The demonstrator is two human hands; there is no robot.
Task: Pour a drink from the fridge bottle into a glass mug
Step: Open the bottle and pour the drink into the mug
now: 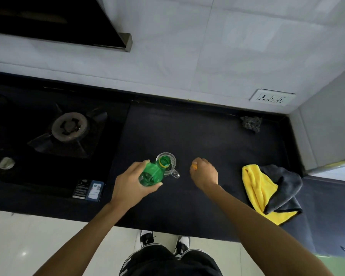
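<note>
One green plastic bottle [150, 175] gripped in left hand [127, 184], tilted over one clear glass mug [168, 163]; right hand [204, 173] fisted around small yellow cap [194, 166].

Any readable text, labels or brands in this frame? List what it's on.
No text is legible.
Stickers on the stove's front corner: print too small and blurred.
Green bottle: no label readable.
Wall socket: no readable markings.

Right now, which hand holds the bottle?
The left hand grips the green bottle over the glass mug; the right hand is closed around something orange.
</note>
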